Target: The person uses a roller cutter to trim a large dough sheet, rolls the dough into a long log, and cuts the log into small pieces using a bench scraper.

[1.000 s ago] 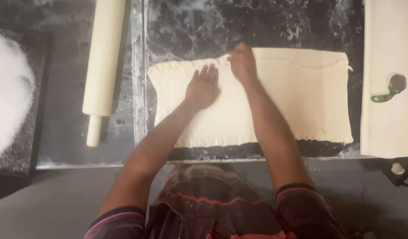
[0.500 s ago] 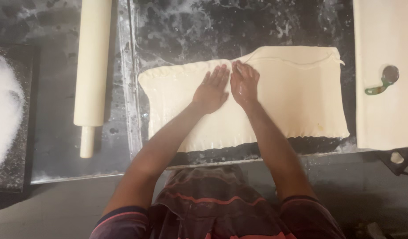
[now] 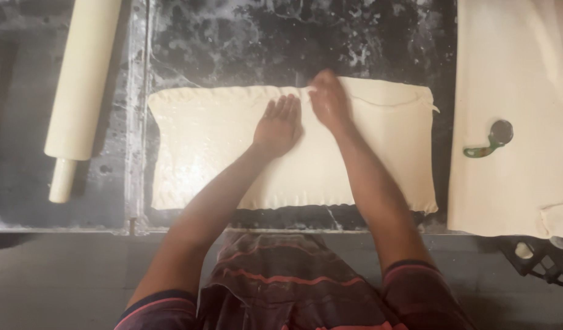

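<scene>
At the far left, toward nine o'clock, a pale rolling pin (image 3: 81,85) lies on the dark, flour-dusted worktop (image 3: 244,36), its short handle pointing toward the person and its barrel running up out of view at eleven o'clock. Just to its right a metal seam runs up the worktop, and beyond that the folded dough sheet (image 3: 214,153) spreads wide and flat across the centre, its far edge crimped into small pleats from the left corner inward. The left hand (image 3: 281,125) rests palm down on the dough near that far edge, fingers together and stretched toward twelve o'clock, its grip open and holding nothing. Touching close beside it, at one o'clock from the left hand, the right hand (image 3: 329,101) sits on the far edge of the dough with its fingers curled down, its grip pinched on the edge where the pleats end. Further right, at three o'clock and apart from the first sheet, a second dough sheet (image 3: 513,183) covers the worktop, and a small pastry wheel (image 3: 492,139) with a green handle lies on top of it.
</scene>
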